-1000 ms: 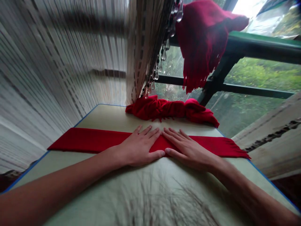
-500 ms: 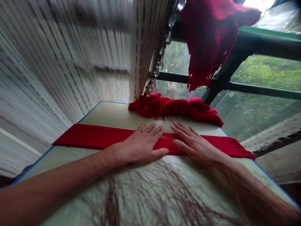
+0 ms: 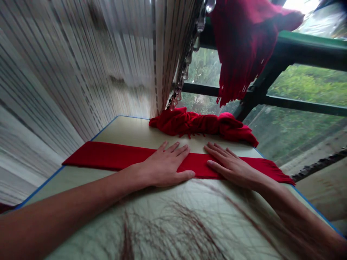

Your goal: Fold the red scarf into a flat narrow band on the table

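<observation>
A red scarf [image 3: 105,155], folded into a long flat strip, lies across the table from its left edge to its right edge. Its right end is fringed. My left hand [image 3: 168,164] rests palm down on the middle of the strip, fingers spread and thumb out to the right. To the right of it, my right hand [image 3: 230,166] also lies flat on the scarf with fingers stretched out. A stretch of red cloth shows between the two hands. Neither hand grips anything.
The pale green table [image 3: 94,195] has blue edging. A crumpled red scarf [image 3: 200,122] lies at its far end. Another fringed red scarf [image 3: 241,47] hangs before the green window frame [image 3: 311,47]. A string curtain [image 3: 121,47] hangs at left. Hair strands blur the near foreground.
My right hand has slid to the right along the scarf, widening the gap between my hands. My left hand stays in place on the cloth.
</observation>
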The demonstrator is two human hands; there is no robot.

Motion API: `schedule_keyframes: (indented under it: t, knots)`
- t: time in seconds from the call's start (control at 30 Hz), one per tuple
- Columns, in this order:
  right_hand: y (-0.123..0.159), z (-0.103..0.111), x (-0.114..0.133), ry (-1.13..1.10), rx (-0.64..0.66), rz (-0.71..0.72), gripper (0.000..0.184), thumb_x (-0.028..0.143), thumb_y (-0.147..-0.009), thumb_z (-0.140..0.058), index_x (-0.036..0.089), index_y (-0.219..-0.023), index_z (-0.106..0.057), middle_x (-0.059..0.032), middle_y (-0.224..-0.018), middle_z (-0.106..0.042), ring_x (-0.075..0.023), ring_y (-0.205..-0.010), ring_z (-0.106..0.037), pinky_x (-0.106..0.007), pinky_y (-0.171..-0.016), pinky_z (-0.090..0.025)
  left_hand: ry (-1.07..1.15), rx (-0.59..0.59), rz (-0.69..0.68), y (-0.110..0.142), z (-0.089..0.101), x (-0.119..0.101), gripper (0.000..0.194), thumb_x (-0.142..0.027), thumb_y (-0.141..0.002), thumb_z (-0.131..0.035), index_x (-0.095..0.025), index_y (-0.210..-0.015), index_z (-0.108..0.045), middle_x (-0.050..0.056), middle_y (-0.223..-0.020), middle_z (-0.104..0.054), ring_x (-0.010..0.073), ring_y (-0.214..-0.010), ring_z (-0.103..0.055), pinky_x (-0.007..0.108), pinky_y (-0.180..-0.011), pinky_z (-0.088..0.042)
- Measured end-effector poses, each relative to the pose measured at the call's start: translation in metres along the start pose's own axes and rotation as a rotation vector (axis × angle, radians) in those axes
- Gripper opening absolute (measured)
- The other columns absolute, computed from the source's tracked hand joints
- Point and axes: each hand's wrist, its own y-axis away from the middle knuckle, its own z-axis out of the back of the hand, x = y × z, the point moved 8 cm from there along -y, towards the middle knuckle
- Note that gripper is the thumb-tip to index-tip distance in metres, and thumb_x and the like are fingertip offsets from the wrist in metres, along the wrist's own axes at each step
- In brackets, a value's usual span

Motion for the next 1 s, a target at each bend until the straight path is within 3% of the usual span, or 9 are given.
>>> schedule_keyframes:
  t: [0.13, 0.37, 0.53, 0.6, 0.83, 1.0]
  knots:
    - [0.001, 0.003, -0.015, 0.005, -0.024, -0.069, 0.074, 0.07, -0.103, -0.026, 0.027, -0.163, -0.033, -0.0077, -0.172, -0.023, -0.0318, -0.159, -0.014, -0.063, -0.128, -0.012, 0.001, -0.02, -0.008, 0.0, 0.0, 0.0, 0.089, -0.074, -0.101, -0.028, -0.015, -0.166, -0.02, 0.007, -0.173, -0.014, 0.0297, -0.161, -0.008, 0.058, -0.129, -0.004]
    - [-0.004, -0.001, 0.008, 0.011, -0.028, 0.032, 0.07, 0.067, -0.104, -0.029, 0.03, -0.164, -0.032, -0.0053, -0.172, -0.025, -0.0311, -0.159, -0.014, -0.063, -0.128, -0.012, 0.003, -0.026, -0.018, 0.0, -0.002, 0.002, 0.088, -0.073, -0.101, -0.029, -0.015, -0.166, -0.02, 0.007, -0.173, -0.014, 0.0295, -0.161, -0.008, 0.057, -0.129, -0.004]
    - [0.001, 0.002, -0.03, 0.023, -0.03, -0.12, 0.072, 0.068, -0.104, -0.025, 0.029, -0.163, -0.034, -0.0067, -0.172, -0.027, -0.0333, -0.159, -0.017, -0.066, -0.127, -0.014, -0.001, -0.027, -0.017, -0.001, -0.001, 0.002, 0.089, -0.074, -0.101, -0.028, -0.015, -0.166, -0.02, 0.007, -0.173, -0.015, 0.0292, -0.161, -0.008, 0.057, -0.129, -0.003]
    - [0.002, 0.004, -0.033, 0.017, -0.044, -0.131, 0.074, 0.069, -0.103, -0.025, 0.027, -0.163, -0.034, -0.0078, -0.172, -0.026, -0.0336, -0.159, -0.016, -0.066, -0.127, -0.013, 0.003, -0.022, -0.015, -0.001, -0.002, 0.002, 0.09, -0.075, -0.1, -0.027, -0.015, -0.167, -0.019, 0.007, -0.173, -0.014, 0.0293, -0.161, -0.008, 0.058, -0.129, -0.003]
    - [-0.005, -0.003, 0.014, -0.001, -0.017, 0.036, 0.071, 0.067, -0.105, -0.024, 0.029, -0.164, -0.031, -0.004, -0.172, -0.024, -0.0291, -0.16, -0.013, -0.06, -0.129, -0.01, 0.0, -0.01, -0.011, -0.001, -0.001, 0.001, 0.089, -0.073, -0.101, -0.029, -0.015, -0.167, -0.019, 0.007, -0.173, -0.013, 0.0285, -0.162, -0.006, 0.057, -0.13, -0.002]
    - [0.001, -0.003, -0.023, 0.014, -0.01, -0.11, 0.074, 0.069, -0.104, -0.02, 0.028, -0.164, -0.032, -0.0043, -0.173, -0.024, -0.0304, -0.16, -0.014, -0.063, -0.128, -0.01, 0.005, 0.001, -0.002, -0.001, -0.001, 0.002, 0.089, -0.073, -0.101, -0.029, -0.014, -0.167, -0.018, 0.007, -0.173, -0.012, 0.0298, -0.161, -0.006, 0.057, -0.13, -0.004]
